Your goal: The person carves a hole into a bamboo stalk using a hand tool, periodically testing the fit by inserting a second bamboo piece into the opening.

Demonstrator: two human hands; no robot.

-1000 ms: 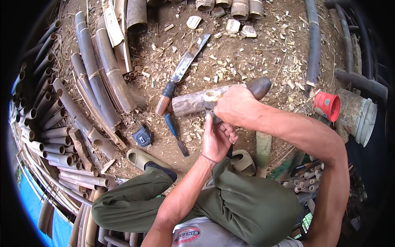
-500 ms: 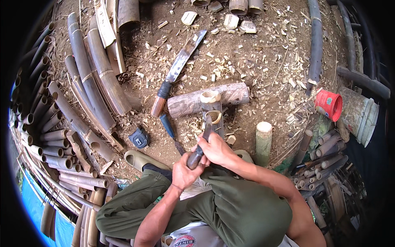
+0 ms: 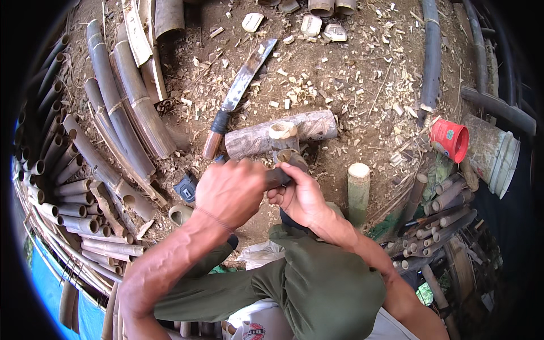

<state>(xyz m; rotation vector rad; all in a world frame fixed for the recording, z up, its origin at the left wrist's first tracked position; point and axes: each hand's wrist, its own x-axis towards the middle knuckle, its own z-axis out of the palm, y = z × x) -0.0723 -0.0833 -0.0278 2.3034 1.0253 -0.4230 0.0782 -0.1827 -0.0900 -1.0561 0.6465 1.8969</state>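
Observation:
My left hand [image 3: 232, 190] is wrapped round the dark handle of a knife [image 3: 277, 178], its knuckles up. Close beside it, my right hand [image 3: 303, 195] is closed at the front of that handle, thumb pressed forward; the blade is mostly hidden. Just beyond the fingers, a short bamboo tube [image 3: 283, 141] with a pale cut rim rests against a log [image 3: 320, 125] lying across the ground. Its side opening is partly covered by my hands. A machete [image 3: 241, 90] with a wood and black-wrapped handle lies past the log's left end.
A tape measure [image 3: 185, 187] lies left of my left hand. An upright green bamboo piece [image 3: 358, 195] stands to the right. Farther right are a red tub [image 3: 449, 140] and a pale bucket [image 3: 493, 156]. Long bamboo poles [image 3: 139, 96] lie at left; pale chips [image 3: 306, 88] litter the soil.
My left hand has risen and moved forward and left, swinging the knife's handle to point left. My right hand has shifted slightly right. The view has moved a little.

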